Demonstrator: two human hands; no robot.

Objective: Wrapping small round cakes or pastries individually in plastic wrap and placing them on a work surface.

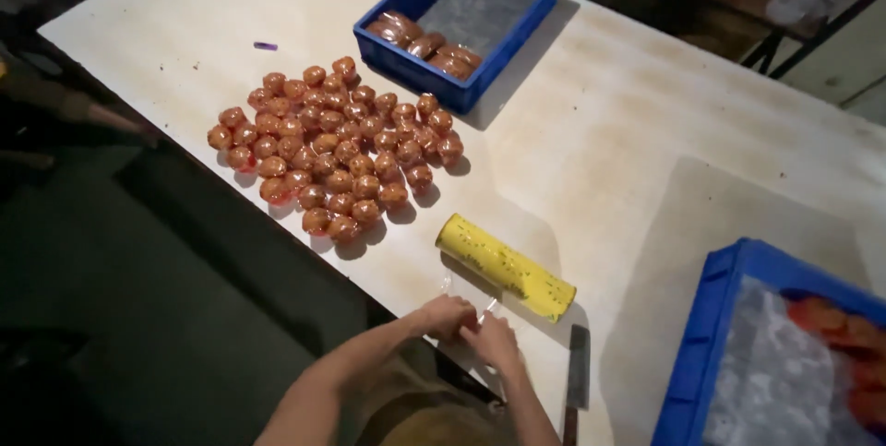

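While both hands (471, 328) pinch one clear film (461, 294), one yellow roll (505, 268) lies beside.

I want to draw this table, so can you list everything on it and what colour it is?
table: one, pale whitish, fills most of the view
small round balls: several dozen, shiny orange-brown, clustered on the table's left part
far crate: one, blue, at the top, holding a few brown wrapped packs along its near side
near crate: one, blue, bottom right corner, clear plastic and reddish things inside
roll: one, yellow, lying near the front edge
knife: one, dark blade, by the front edge
small purple thing: one, upper left
clear film: one sheet, between the hands
left hand and right hand: two, bare, both pinching the film
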